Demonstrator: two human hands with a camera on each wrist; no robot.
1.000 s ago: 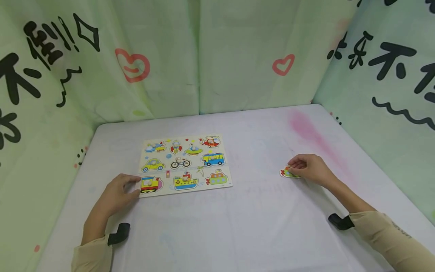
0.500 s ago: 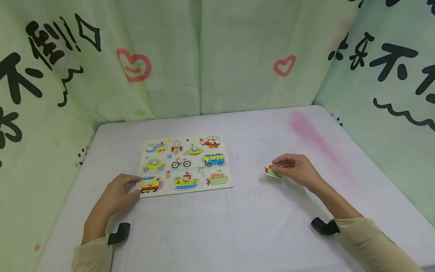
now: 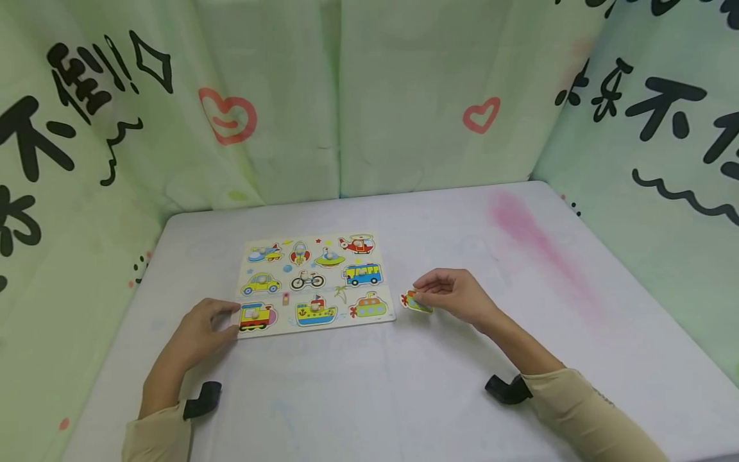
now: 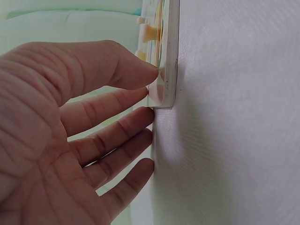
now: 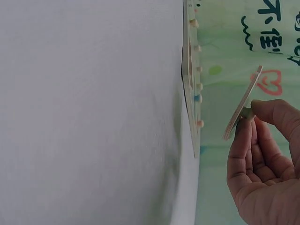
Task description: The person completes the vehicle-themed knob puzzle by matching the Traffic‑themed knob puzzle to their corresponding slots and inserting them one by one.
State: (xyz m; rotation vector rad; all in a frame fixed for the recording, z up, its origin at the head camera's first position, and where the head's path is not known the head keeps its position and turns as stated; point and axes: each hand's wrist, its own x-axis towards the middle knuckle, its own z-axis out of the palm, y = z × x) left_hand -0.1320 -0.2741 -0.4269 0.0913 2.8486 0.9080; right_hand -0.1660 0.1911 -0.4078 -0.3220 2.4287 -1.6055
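A wooden puzzle board (image 3: 314, 282) printed with vehicles lies flat on the white table (image 3: 404, 385). My left hand (image 3: 228, 317) rests at the board's near left corner. In the left wrist view the thumb tip lies on the board's (image 4: 169, 56) top face, and nearly straight fingers (image 4: 140, 117) touch its edge. My right hand (image 3: 424, 296) pinches a small colourful puzzle piece (image 3: 417, 301), just right of the board's near right corner. In the right wrist view the piece (image 5: 241, 105) hangs tilted above the table, a little short of the board (image 5: 191, 79).
Green printed curtains (image 3: 404, 96) close in the table at the back and on both sides. A pink smear (image 3: 531, 237) marks the table at the right. Bare tabletop lies in front of the board and to its right.
My right hand has carried the puzzle piece leftwards, from the right part of the table to just beside the board. The left hand and the board have stayed put.
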